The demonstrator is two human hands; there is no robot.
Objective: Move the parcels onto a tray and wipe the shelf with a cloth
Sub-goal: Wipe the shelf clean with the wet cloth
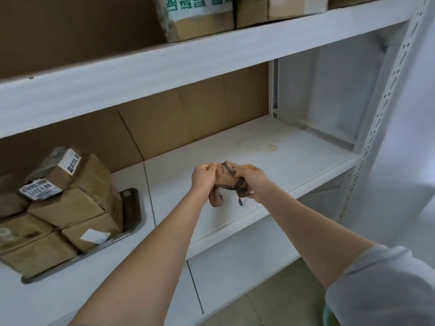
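Both hands meet over the front of the middle shelf (pixel 294 161), gripping a bunched cloth (pixel 224 182) between them. The left hand (pixel 203 176) has its fingers (pixel 210 166) curled tight round the cloth's left end, and a brown fold hangs down below that wrist. The right hand (pixel 250 181) pinches the other end with its fingers curled in. The cloth's dark patterned edging runs across between the two fists, and a small dark tag dangles beneath. The cloth is held in the air just above the shelf, not touching it as far as can be seen.

The parcels (pixel 68 205) sit stacked on a metal tray (pixel 130 208) at the left end of the same shelf, well apart from the hands. They are brown cardboard, some with white labels, piled two or three high and leaning a little. Right of the tray the shelf is white, with faint yellowish stains (pixel 270 147) near the back. Brown cardboard (pixel 164 123) lines the rear. The upper shelf (pixel 164 67) carries more boxes (pixel 200 20), and a perforated white post (pixel 386 107) stands at the right. A grey sleeve (pixel 381 285) covers the right upper arm
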